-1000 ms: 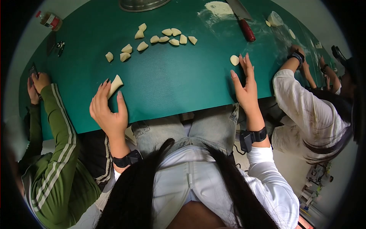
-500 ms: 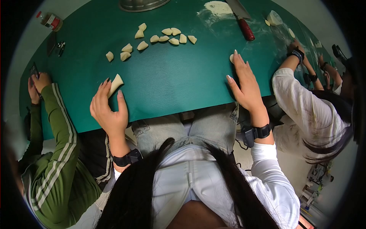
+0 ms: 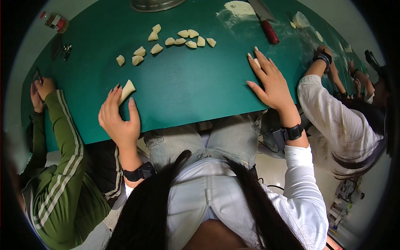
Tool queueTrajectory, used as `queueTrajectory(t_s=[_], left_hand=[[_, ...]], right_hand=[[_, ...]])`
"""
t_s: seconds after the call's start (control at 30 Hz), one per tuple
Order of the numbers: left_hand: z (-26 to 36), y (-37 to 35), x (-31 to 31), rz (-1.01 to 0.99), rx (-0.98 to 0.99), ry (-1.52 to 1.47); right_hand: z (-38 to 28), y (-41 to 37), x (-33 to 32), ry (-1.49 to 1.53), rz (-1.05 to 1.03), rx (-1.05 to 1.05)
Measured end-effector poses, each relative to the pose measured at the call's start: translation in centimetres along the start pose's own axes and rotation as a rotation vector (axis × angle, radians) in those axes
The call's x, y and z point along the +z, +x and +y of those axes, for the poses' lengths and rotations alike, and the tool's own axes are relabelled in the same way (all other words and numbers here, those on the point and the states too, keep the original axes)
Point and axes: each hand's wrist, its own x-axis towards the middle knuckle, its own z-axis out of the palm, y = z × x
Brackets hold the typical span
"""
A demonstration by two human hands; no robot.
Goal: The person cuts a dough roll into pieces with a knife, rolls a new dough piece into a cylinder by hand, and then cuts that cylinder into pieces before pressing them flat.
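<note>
My left hand (image 3: pixel 121 118) rests at the table's near edge, fingers curved along the left side of a short roll of dough (image 3: pixel 127 88) and thumb to its right. The roll's far end sticks out; its near end is partly hidden by the hand. Farther right, my right hand (image 3: pixel 271 81) lies flat, fingers outstretched, over a small piece of dough (image 3: pixel 257 63) that shows only between the fingers. Several cut dough pieces (image 3: pixel 156 49) lie scattered in a loose row beyond both hands on the green table (image 3: pixel 179 91).
A red-handled cleaver (image 3: pixel 270 32) lies beside white flour (image 3: pixel 241 9) at the back. A metal bowl (image 3: pixel 156 6), a jar (image 3: pixel 58 23) and a clear cup (image 3: pixel 300 19) stand around. A green sleeve (image 3: pixel 62 137) is at left; a co-worker's white sleeve (image 3: pixel 329 100) is at right.
My right hand has shifted slightly to the right and tilted leftward, its fingers now over the small dough piece that was beside the fingertips. My left hand stays where it was.
</note>
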Motion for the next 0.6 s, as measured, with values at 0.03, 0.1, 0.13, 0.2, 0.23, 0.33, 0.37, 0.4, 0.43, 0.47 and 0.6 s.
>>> queueTrajectory(t_s=[0.03, 0.1, 0.13, 0.2, 0.23, 0.33, 0.37, 0.4, 0.43, 0.47, 0.6], left_hand=[[0.0, -0.1, 0.0, 0.001, 0.001, 0.000], [0.2, -0.1, 0.0, -0.001, -0.008, 0.010], [0.2, -0.1, 0.0, -0.002, -0.012, 0.014], [0.1, -0.1, 0.0, -0.002, -0.007, 0.009], [0.0, -0.1, 0.0, -0.004, -0.005, 0.007], [0.0, 0.0, 0.0, -0.005, -0.001, -0.007], [0.0, 0.0, 0.0, -0.006, -0.001, -0.006], [0.0, 0.0, 0.0, -0.006, -0.002, -0.005], [0.0, 0.0, 0.0, -0.007, -0.003, -0.002], [0.0, 0.0, 0.0, -0.008, -0.006, 0.000], [0.0, 0.1, 0.0, -0.014, -0.016, -0.002]], right_hand=[[0.1, 0.1, 0.1, 0.005, 0.004, 0.007], [0.1, 0.2, 0.1, 0.075, 0.005, 0.059], [0.1, 0.3, 0.0, 0.139, 0.003, 0.101], [0.5, 0.6, 0.2, 0.134, 0.043, 0.129], [1.1, 0.6, 0.6, 0.065, 0.085, 0.116], [3.0, 0.9, 1.4, 0.059, 0.121, 0.125], [3.5, 1.1, 1.3, 0.083, 0.110, 0.114], [3.9, 1.3, 1.3, 0.106, 0.099, 0.102], [4.0, 1.6, 1.3, 0.121, 0.160, 0.100], [4.4, 1.8, 1.2, 0.078, 0.167, 0.060], [4.5, 2.7, 0.8, -0.031, 0.280, -0.040]])
